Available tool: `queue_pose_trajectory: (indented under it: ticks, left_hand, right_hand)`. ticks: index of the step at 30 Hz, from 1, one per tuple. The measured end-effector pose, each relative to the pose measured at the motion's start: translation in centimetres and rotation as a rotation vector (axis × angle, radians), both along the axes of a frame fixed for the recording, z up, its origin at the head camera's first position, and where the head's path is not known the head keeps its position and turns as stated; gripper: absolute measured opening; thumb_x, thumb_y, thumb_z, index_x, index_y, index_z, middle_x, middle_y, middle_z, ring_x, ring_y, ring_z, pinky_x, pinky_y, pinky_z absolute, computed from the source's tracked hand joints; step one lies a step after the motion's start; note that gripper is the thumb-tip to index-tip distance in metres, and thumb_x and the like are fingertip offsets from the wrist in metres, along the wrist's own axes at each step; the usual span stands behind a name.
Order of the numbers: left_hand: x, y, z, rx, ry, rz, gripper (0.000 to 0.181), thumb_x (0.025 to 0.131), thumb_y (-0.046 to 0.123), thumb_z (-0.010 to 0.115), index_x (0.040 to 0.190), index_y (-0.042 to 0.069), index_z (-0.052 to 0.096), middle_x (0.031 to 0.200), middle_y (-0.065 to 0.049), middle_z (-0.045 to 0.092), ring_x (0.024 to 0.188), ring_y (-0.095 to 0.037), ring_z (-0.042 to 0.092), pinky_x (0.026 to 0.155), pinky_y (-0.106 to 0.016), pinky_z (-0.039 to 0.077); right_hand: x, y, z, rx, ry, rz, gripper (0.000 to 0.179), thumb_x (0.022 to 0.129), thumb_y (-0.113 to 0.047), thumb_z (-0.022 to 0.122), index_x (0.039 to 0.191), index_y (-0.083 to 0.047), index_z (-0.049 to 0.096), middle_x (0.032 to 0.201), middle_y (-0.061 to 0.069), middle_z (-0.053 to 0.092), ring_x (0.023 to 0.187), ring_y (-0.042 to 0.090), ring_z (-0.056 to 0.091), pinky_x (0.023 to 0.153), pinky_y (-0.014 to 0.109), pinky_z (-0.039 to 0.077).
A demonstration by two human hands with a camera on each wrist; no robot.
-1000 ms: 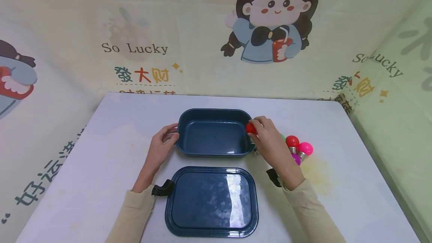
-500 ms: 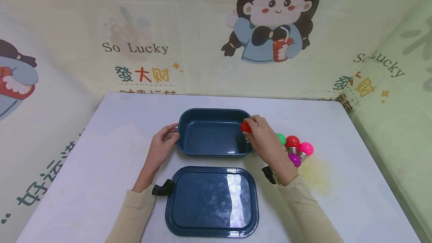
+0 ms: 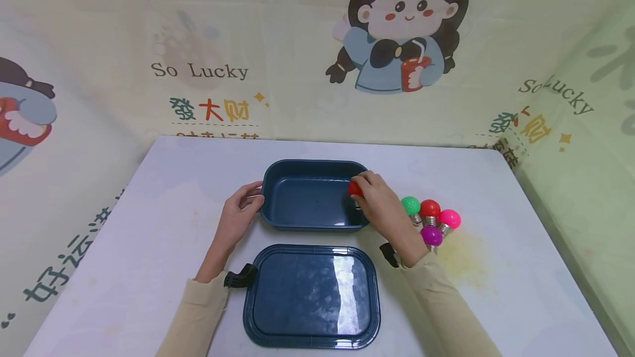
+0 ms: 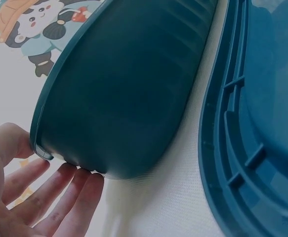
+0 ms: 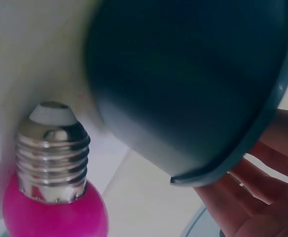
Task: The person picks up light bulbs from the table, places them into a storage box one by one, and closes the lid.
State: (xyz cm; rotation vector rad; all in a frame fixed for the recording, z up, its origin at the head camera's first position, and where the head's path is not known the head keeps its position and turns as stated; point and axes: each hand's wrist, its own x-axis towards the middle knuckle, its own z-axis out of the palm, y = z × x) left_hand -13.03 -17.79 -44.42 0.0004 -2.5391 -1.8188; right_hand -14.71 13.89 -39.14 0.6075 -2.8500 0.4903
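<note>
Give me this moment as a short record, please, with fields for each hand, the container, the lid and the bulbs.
Left hand: touches the left end of the container
Right hand: pinches a red bulb over the container's right end
Container: dark blue, uncovered
Lid: dark blue, flat on the table, nearer the person than the container
Loose bulbs: green bulb, second red bulb, pink bulb, purple bulb, clustered right of the container

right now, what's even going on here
A person's right hand holds a red bulb at the right end of an open dark container, while the left hand rests against its left end. A green bulb, second red bulb, pink bulb and purple bulb lie on the table to the right, and a lid lies in front of the container.
</note>
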Motion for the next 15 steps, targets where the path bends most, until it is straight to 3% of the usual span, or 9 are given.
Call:
queue_pose_trajectory:
  ticks: [11, 15]
  left_hand:
    - [0.0, 0.1, 0.0, 0.017, 0.004, 0.0, 0.044, 0.101, 0.025, 0.059, 0.142, 0.011, 0.053, 0.135, -0.016, 0.059, 0.122, -0.029, 0.059, 0.087, -0.01, 0.048]
    - [0.1, 0.1, 0.0, 0.011, 0.001, 0.0, 0.045, 0.101, 0.026, 0.059, 0.143, 0.012, 0.053, 0.135, -0.016, 0.059, 0.123, -0.028, 0.059, 0.092, -0.016, 0.05]
  right_hand:
    - [-0.9, -0.8, -1.1, 0.033, -0.009, 0.009, 0.041, 0.086, -0.012, 0.078, 0.122, 0.001, 0.064, 0.118, 0.016, 0.062, 0.105, 0.029, 0.061, 0.09, 0.04, 0.057]
    - [-1.2, -1.1, -1.4, 0.041, -0.009, 0.012, 0.04, 0.086, -0.012, 0.078, 0.121, 0.001, 0.065, 0.117, 0.016, 0.062, 0.103, 0.029, 0.061, 0.089, 0.038, 0.057]
